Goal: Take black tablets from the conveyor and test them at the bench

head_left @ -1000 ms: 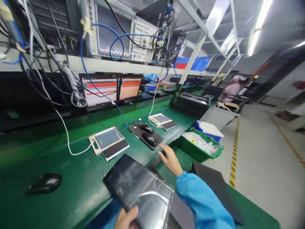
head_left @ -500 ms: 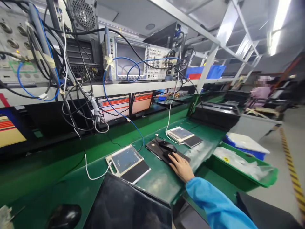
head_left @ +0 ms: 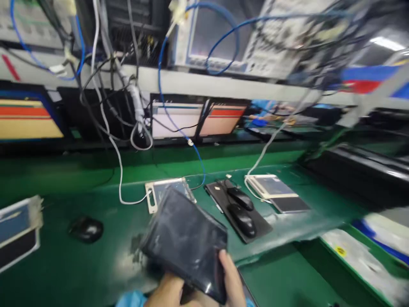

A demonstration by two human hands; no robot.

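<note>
Sleeves of light blue [head_left: 130, 299] showed at the wearer's wrists, below a flat, rectangular, glossy black panel [head_left: 188, 241]. The panel was tilted in the hands, near the front edge of a dark green bench [head_left: 96, 268]. The right hand [head_left: 232, 279] pinched the panel's right side, its thumb lying along the edge. The left hand [head_left: 166, 291] reached under the panel's near edge; its fingers were hidden there, so whether they were spread or pressed together could not be told.

Beyond the panel, partly covered by it, lay a flat cream-framed fixture [head_left: 151, 202] joined to a thin white cable [head_left: 120, 179]. To its right, two black computer mice [head_left: 242, 219] rested on a thin black rectangular pad [head_left: 262, 228], and a second cream-framed fixture [head_left: 275, 186] lay farther right. One rounded black mouse [head_left: 86, 229] sat alone on the left. White-and-red lit screens [head_left: 177, 121] stood behind the bench.
</note>
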